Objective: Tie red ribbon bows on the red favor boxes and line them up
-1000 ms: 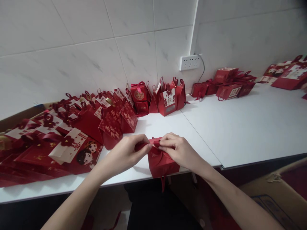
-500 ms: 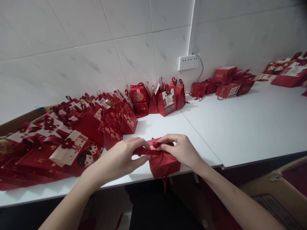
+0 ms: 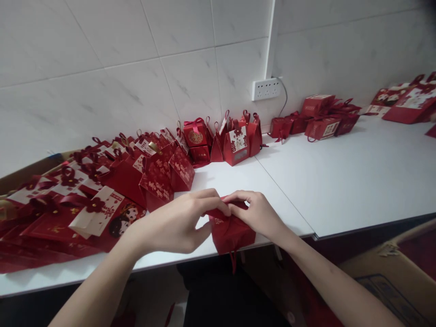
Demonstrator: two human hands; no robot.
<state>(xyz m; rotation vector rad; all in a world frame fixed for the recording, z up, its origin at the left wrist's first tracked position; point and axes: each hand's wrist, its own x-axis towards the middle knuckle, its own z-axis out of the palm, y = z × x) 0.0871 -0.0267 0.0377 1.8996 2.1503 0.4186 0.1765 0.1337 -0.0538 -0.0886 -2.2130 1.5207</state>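
Observation:
A small red gift box (image 3: 235, 237) sits at the front edge of the white table, with a thin red cord hanging from its front. My left hand (image 3: 185, 220) reaches in from the left. Its fingers are bent over a red ribbon (image 3: 215, 212) on top of the box, while its thumb stays lower and apart. From the right, my right hand (image 3: 259, 213) pinches at the same ribbon, its thumb and forefinger meeting my left fingertips. The fingers hide the ribbon's knot or loop.
Many red gift boxes (image 3: 126, 181) with ribbon handles crowd the left of the white table (image 3: 286, 181). More boxes (image 3: 238, 141) line the tiled wall, others (image 3: 323, 122) lie further right. A power strip (image 3: 266, 89) is on the wall. A cardboard carton (image 3: 384, 272) stands below, right.
My left hand has shifted right, its fingers moving from the ribbon's left part to meet my right fingertips. My right hand and the box have barely moved.

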